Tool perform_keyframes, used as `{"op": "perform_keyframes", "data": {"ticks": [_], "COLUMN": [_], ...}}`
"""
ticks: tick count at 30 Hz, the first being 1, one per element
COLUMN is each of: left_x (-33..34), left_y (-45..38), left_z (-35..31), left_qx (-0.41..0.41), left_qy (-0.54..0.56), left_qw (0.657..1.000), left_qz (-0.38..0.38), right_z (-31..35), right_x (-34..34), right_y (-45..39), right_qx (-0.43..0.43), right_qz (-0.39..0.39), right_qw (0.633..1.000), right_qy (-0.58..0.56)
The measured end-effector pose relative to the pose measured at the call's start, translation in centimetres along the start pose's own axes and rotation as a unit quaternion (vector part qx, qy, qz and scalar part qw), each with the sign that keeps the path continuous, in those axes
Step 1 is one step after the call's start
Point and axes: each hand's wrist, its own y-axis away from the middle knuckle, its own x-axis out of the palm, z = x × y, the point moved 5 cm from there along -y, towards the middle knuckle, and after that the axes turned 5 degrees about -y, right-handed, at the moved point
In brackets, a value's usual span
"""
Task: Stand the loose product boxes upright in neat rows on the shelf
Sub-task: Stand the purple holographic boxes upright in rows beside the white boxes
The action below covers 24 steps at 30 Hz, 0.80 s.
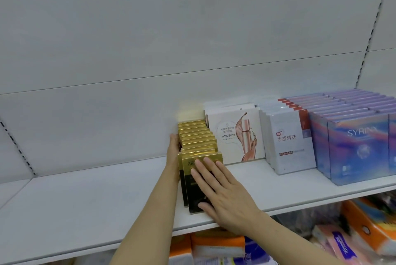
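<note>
A row of gold and black product boxes (pixel 198 140) stands upright on the white shelf (pixel 90 204), running from front to back. My right hand (pixel 222 194) lies flat, fingers spread, against the face of the front gold box (pixel 192 181). My left hand (pixel 173 149) presses against the left side of the row, further back, fingers partly hidden behind the boxes. Right of the gold row stand white boxes with a pink bottle print (pixel 235 136), then white and red boxes (pixel 289 142), then purple and blue boxes (pixel 357 149).
The shelf's left half is bare white surface up to the back wall. A slotted upright (pixel 18 147) runs along the left, another at the far right (pixel 372 27). Below the shelf lie orange, pink and blue packages (pixel 353 230).
</note>
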Motion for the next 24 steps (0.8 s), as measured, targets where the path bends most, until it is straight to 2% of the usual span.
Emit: {"op": "perform_keyframes", "data": {"ticks": [3, 6, 9, 17, 19, 22, 24], "left_x": [-1.8, -1.5, 0.2, 2.4, 2.8, 1.3, -0.1], "left_y": [1.3, 4.6, 7.4, 9.0, 9.7, 10.3, 10.5], "left_z": [-0.6, -0.6, -0.2, -0.4, -0.5, -0.6, -0.3], "left_qx": [0.018, 0.082, 0.108, 0.09, 0.092, 0.116, 0.143], "left_qy": [-0.082, -0.157, -0.143, -0.118, -0.125, -0.19, -0.249], "left_qw": [0.996, 0.984, 0.982, 0.985, 0.985, 0.975, 0.958], "left_qz": [-0.022, 0.006, 0.056, 0.084, 0.071, 0.001, -0.018], "right_z": [-0.1, -0.1, -0.1, -0.1, -0.2, -0.7, -1.8], "right_x": [0.0, 0.0, -0.1, -0.1, -0.5, -1.4, -1.7], "right_y": [0.1, 0.1, 0.1, 0.2, 0.5, 1.1, 0.7], "right_qx": [0.001, -0.001, 0.002, 0.008, 0.003, 0.06, 0.147], "right_qz": [-0.006, -0.015, -0.016, -0.017, -0.03, -0.064, -0.093], "right_qw": [1.0, 1.0, 1.0, 0.999, 0.999, 0.986, 0.936], "right_qy": [-0.009, -0.012, -0.013, -0.029, -0.04, -0.141, -0.306]}}
